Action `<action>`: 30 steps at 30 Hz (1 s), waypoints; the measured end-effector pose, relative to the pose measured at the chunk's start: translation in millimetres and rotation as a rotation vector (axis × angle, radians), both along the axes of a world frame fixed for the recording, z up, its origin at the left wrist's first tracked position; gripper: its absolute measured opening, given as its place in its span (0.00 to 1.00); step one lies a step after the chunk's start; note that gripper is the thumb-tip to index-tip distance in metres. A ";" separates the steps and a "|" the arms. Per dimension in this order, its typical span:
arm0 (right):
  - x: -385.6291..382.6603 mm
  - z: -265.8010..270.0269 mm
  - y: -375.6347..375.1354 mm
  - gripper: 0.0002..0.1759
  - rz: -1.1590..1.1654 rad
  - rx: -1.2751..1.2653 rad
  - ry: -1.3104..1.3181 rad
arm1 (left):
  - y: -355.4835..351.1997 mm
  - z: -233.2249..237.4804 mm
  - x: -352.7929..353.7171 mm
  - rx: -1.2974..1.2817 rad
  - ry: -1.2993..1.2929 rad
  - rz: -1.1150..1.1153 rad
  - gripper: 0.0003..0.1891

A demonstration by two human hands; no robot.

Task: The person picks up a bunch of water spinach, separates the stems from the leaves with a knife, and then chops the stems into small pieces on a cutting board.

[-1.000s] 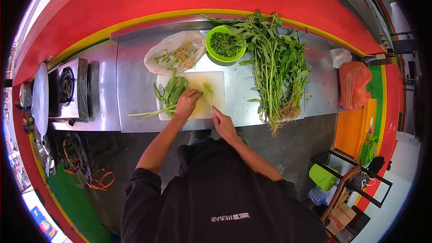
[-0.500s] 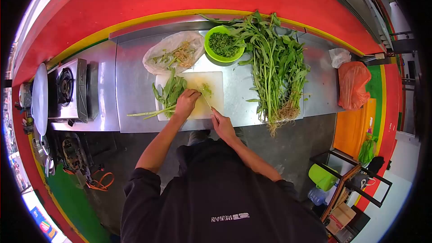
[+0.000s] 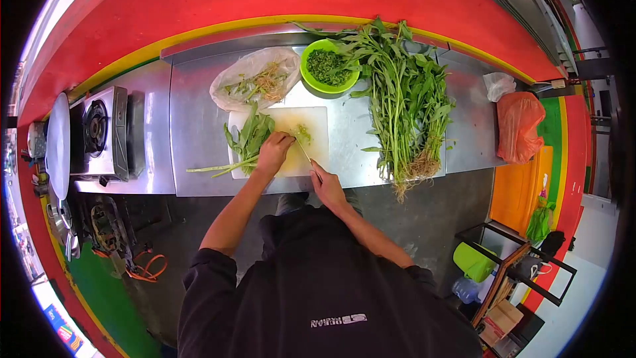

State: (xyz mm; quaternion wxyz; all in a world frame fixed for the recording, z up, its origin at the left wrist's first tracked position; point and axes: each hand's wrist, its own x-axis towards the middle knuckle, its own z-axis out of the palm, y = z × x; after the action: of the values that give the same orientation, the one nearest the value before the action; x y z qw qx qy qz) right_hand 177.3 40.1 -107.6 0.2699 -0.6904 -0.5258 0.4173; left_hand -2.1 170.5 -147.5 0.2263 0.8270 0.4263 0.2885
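My left hand (image 3: 275,151) is closed over stems of leafy greens (image 3: 253,132), which lie across the left side of a white cutting board (image 3: 318,119). Closed around a knife handle, my right hand (image 3: 328,187) rests at the board's front edge. The knife's thin blade (image 3: 304,152) slants up and left, its far end close to my left fingertips. Just beyond the blade lies a small heap of chopped green bits (image 3: 303,134). The cut ends under my left fingers are too small to make out.
Behind the board are a plastic bag (image 3: 228,79) with root trimmings and a green bowl (image 3: 307,71) of chopped greens. A large bundle of rooted greens (image 3: 404,106) lies right. A gas stove (image 3: 106,132) stands left, a red plastic bag (image 3: 520,126) far right.
Almost nothing differs. Both hands, the knife and the greens keep practically the same positions, with only a very slight shift of the view.
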 end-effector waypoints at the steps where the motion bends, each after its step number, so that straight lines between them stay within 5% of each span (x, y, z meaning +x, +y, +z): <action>1: 0.5 -1.5 -0.4 0.23 0.000 -0.003 -0.001 | 1.2 -0.6 -0.7 0.004 0.007 -0.014 0.08; 25: -3.7 -12.4 10.8 0.24 0.019 0.115 -0.035 | -4.6 6.4 -1.0 0.031 0.033 0.004 0.05; 30: 2.4 2.2 3.4 0.24 0.010 -0.032 0.006 | -4.0 2.0 0.9 0.013 -0.022 0.032 0.06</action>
State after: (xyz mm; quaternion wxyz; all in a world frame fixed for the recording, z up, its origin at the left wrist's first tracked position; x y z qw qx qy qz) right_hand 179.7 43.4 -105.4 0.2584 -0.6906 -0.5217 0.4291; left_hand -1.2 166.5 -145.4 0.2212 0.8183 0.4349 0.3039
